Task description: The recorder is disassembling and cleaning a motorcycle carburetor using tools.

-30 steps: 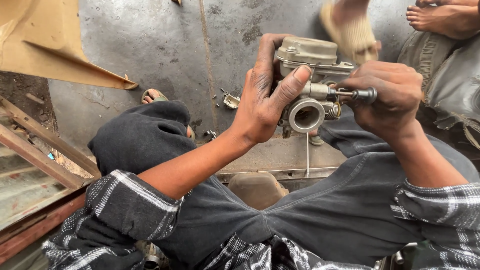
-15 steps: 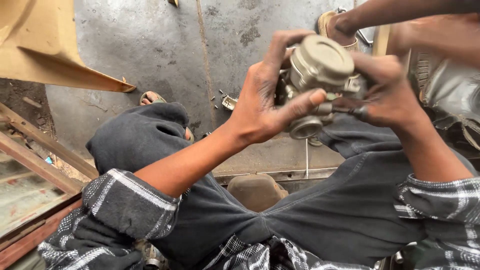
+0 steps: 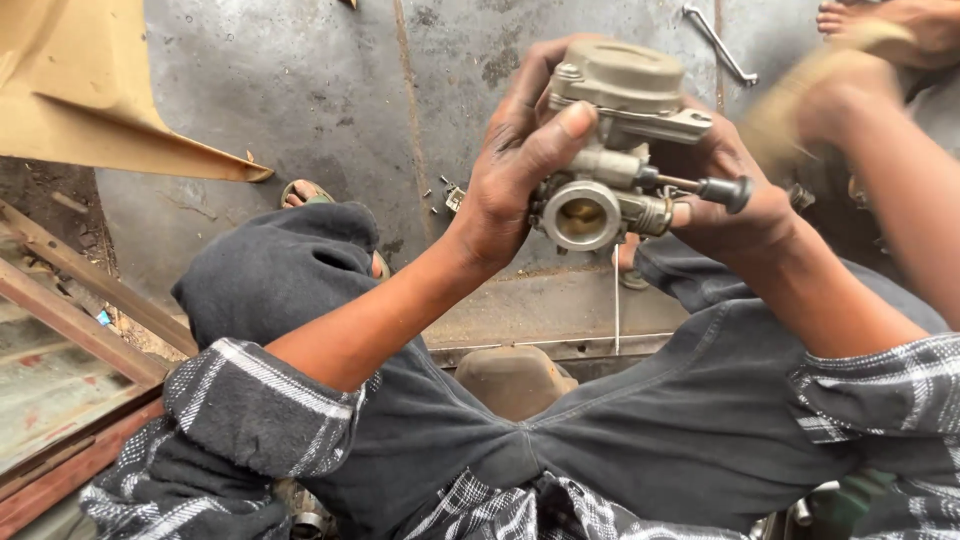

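Overhead, both hands clamp a carburetor (image 3: 610, 150): left hand (image 3: 515, 165) wraps its 9 o'clock side, thumb over the top; right hand (image 3: 725, 195) cups the 3 o'clock side (fingers mostly hidden). Spanner (image 3: 718, 42) on floor at 1 o'clock.

A repair workshop, with work done down on the floor.

The stained grey concrete floor (image 3: 300, 90) is dirty, with a long silver metal wrench (image 3: 718, 42) and small loose metal bits (image 3: 447, 193) lying on it. Rusty metal bars (image 3: 70, 290) sit at one side, and a greasy grey metal engine part (image 3: 610, 150) is in hand.
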